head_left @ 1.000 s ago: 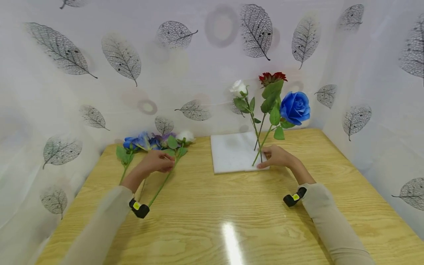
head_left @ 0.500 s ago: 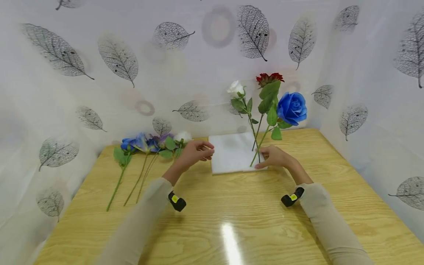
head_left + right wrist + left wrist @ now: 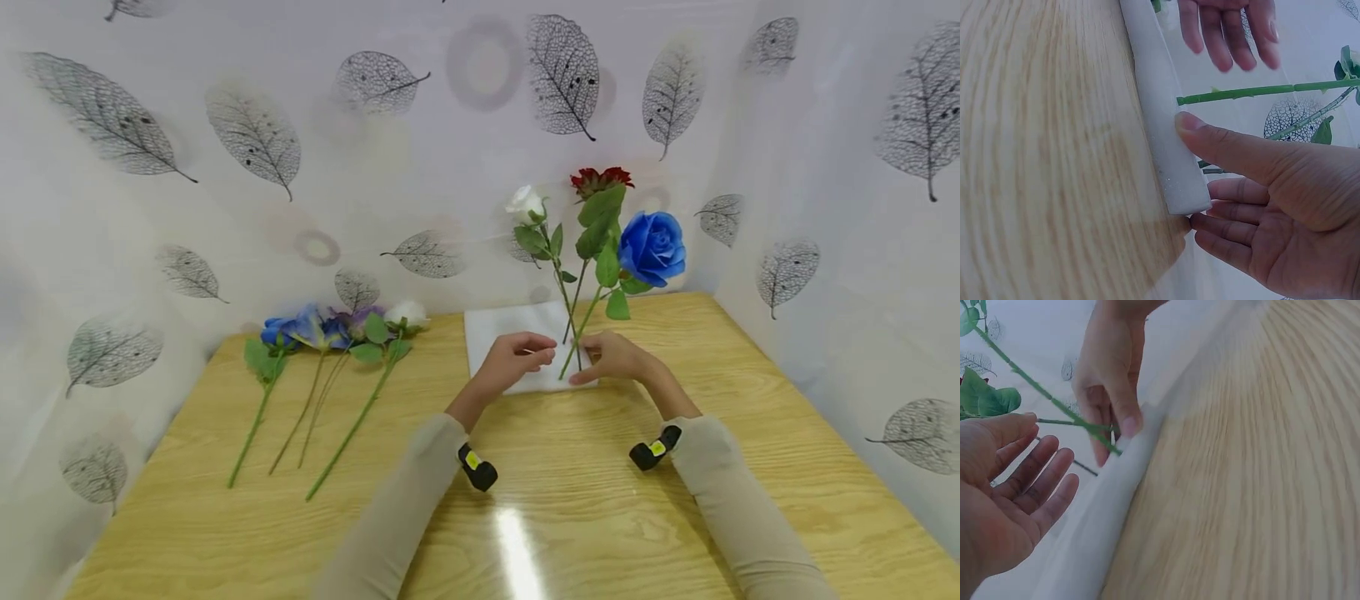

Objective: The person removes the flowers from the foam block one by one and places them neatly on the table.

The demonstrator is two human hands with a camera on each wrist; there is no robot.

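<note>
A white foam board (image 3: 483, 327) lies at the back of the table. Three flowers stand up from it: a white rose (image 3: 527, 205), a red flower (image 3: 602, 182) and a blue rose (image 3: 652, 250), the last leaning right on a green stem. My right hand (image 3: 621, 357) grips the board's near right corner; in the right wrist view its thumb (image 3: 1192, 123) presses the foam while the fingers lie against the end. My left hand (image 3: 517, 363) hovers over the board just left of the stems, fingers relaxed and holding nothing.
Several flowers lie in a row on the wooden table (image 3: 585, 500) to the left: a blue rose (image 3: 276, 332), a blue-violet flower (image 3: 315, 327), a purple one (image 3: 367, 317) and a white one (image 3: 407, 314). A leaf-print curtain (image 3: 420, 167) encloses the table's back and sides.
My left hand has left the white flower's stem at the left and travelled right, across to the foam board near the standing stems. My right hand stays at the board's corner.
</note>
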